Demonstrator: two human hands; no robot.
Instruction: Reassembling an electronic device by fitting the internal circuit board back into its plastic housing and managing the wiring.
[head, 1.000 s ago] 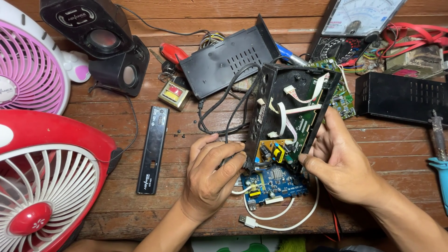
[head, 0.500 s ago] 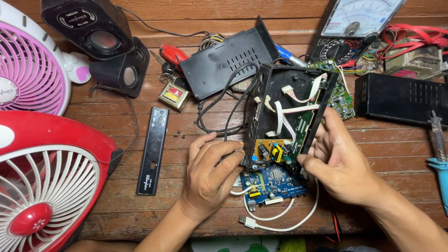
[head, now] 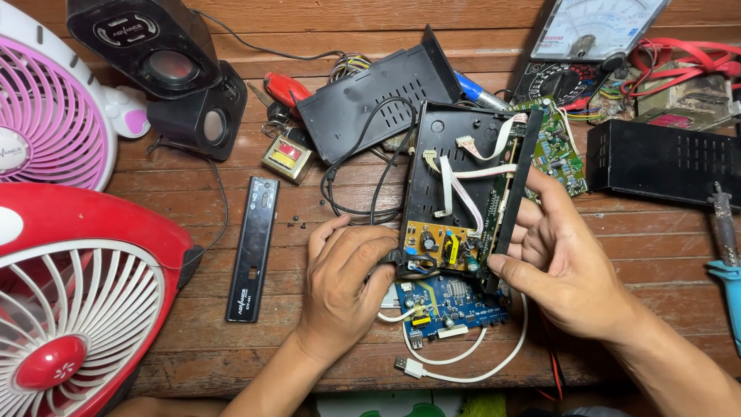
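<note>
Hands: left (head: 343, 289) and right (head: 567, 266) gripping open black casing (head: 455, 166), yellow circuit board (head: 440, 247) inside

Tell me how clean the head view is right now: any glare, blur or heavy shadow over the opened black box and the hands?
Head view: even, soft light, sharp on the opened black box, left hand and right hand; faint sheen on the meter dial, none on the boards; red fan cropped at the frame edge.

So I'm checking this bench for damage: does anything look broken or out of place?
The black box between both hands is open, boards and white ribbon cables exposed. A blue board hangs out below. Nothing looks cracked.
</note>
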